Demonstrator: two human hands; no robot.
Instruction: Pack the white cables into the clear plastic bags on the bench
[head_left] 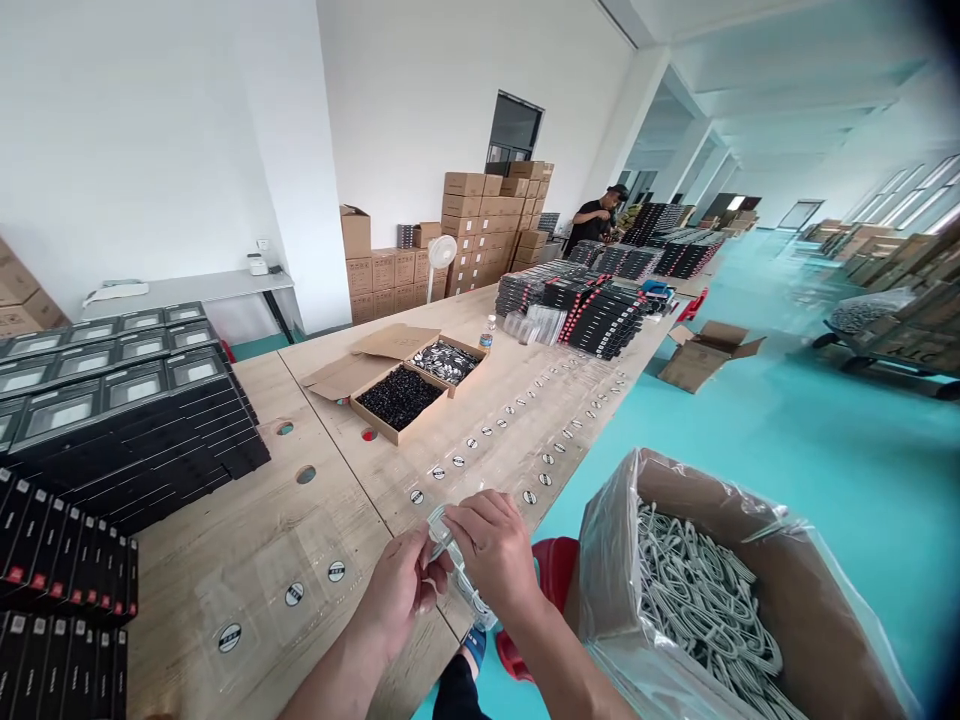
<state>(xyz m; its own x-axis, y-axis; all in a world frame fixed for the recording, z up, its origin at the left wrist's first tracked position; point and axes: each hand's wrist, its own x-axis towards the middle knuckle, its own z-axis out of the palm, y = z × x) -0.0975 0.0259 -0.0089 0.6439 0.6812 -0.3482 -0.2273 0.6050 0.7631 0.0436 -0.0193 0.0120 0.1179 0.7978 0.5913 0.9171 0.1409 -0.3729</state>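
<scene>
Over the table's near edge, my left hand (397,585) and my right hand (491,550) are close together, fingers closed around a pale grey looped cable (437,528). More of a pale coil (474,598) shows below my right hand, partly hidden by it. To the right stands a plastic-lined carton (604,560) of similar loose grey cables (697,590). Clear plastic bags with round black-and-white stickers (295,594) lie left of my left hand. Beyond my hands, further stickered clear bags (487,465) lie in rows along the wooden table (330,450).
Shallow cartons hold small black parts (401,398) and silvery parts (448,360), near a bottle (488,332). Black boxes (150,420) are stacked at left, more stacks (592,310) further along. A red stool (555,570) stands below the edge. Another person (596,215) works far back.
</scene>
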